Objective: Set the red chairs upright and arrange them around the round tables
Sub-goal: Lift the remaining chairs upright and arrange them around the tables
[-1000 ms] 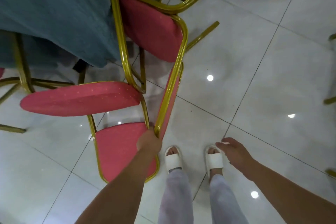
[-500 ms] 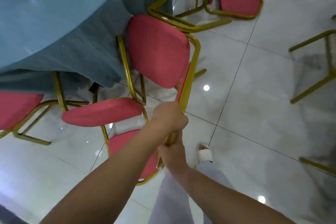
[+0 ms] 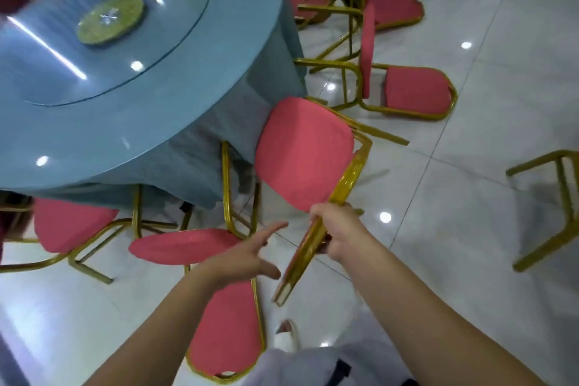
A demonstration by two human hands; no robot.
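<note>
Grips tilted red-cushioned gold-metal-framed chair (image 3: 300, 150), legs mostly hidden behind its seat, beside round blue-draped table (image 3: 125, 135) with right hand (image 3: 340, 236); has released left hand (image 3: 247, 255), fingers now spread.

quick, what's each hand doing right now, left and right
Left hand: open, fingers spread, holding nothing.
Right hand: closed, gripping the tilted red chair by its gold frame.

Glossy gold metal frames (image 3: 343, 178) and matt red cloth pads (image 3: 302, 152) are seen at centre; teal cloth under a glass top (image 3: 103, 50) upper left; polished floor tiles (image 3: 470, 197).
</note>
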